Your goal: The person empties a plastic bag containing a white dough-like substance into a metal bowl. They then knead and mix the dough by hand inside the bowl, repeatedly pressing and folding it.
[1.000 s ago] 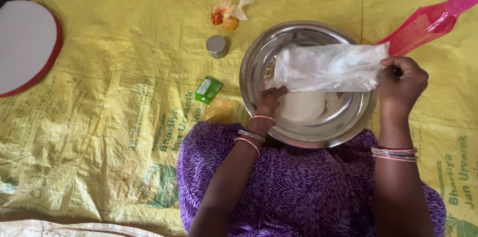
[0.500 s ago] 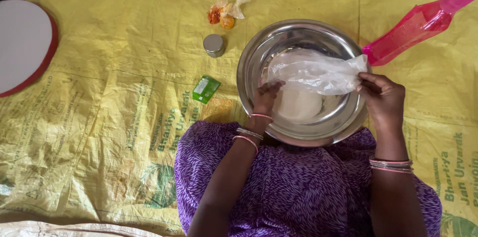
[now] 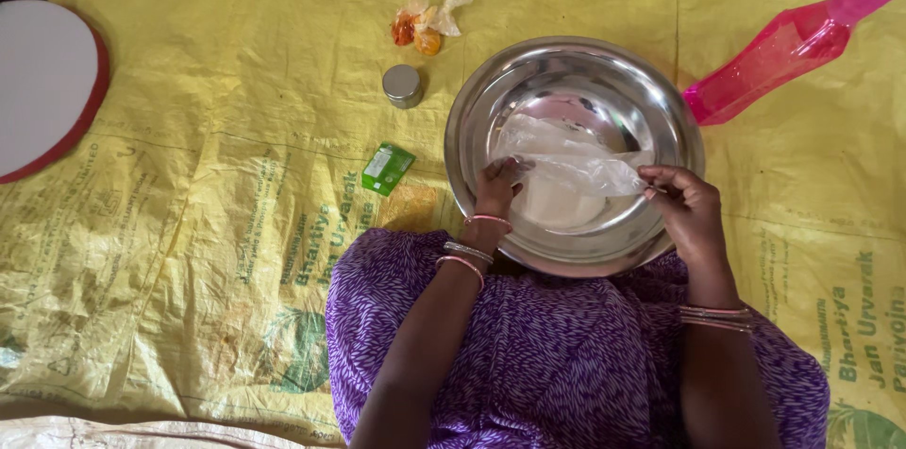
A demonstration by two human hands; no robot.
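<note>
A clear plastic bag [image 3: 566,158] is held stretched across the inside of a steel bowl [image 3: 472,118], which rests on a yellow woven sheet [image 3: 217,128] at the near edge, partly over a lap covered in purple patterned cloth [image 3: 566,355]. The left hand [image 3: 495,186] is closed on the left end of the bag, its fingers curled inward so that the grip itself is hidden beneath the knuckles. The right hand [image 3: 689,208] is closed in a pinch on the right end of the bag, just inside the bowl's right rim. A pale white heap [image 3: 557,208] is seen in the bottom of the bowl under the bag; what it is made of cannot be made out, and whether anything is left inside the bag cannot be told through the crumpled film.

A pink plastic bottle [image 3: 793,43] lies on its side to the far right of the bowl, close to its rim, its neck cut off by the frame's edge. A small round metal lid or tin [image 3: 403,85] is seen just left of the bowl, and a small green packet [image 3: 388,169] lies nearer, also to the left. Farther off, a crumpled wrapper with orange pieces [image 3: 425,24] is set down. A round white board with a red rim [image 3: 42,85] is cut off at the far left.
</note>
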